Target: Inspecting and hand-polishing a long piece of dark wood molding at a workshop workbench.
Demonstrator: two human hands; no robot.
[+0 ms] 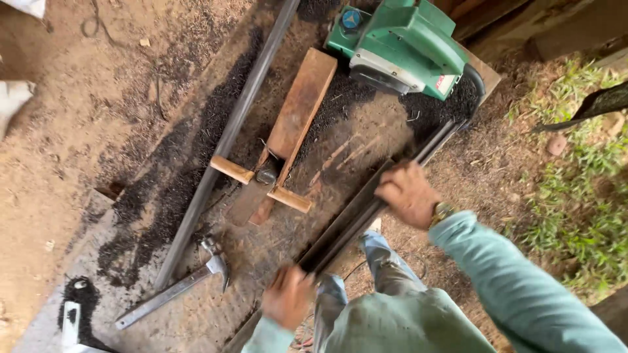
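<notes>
Basically both hands grip the long dark metal channel [366, 209] lying diagonally on the dirt floor [72, 157], right hand [409, 194] closed around mid-length, left hand [288, 295] clutching the near end, channel not lifted clear, hammer [180, 284] and green power tool [405, 42] untouched.

Hammer [196, 278] lies left of long bar [356, 219], planer [402, 46] behind.
</notes>
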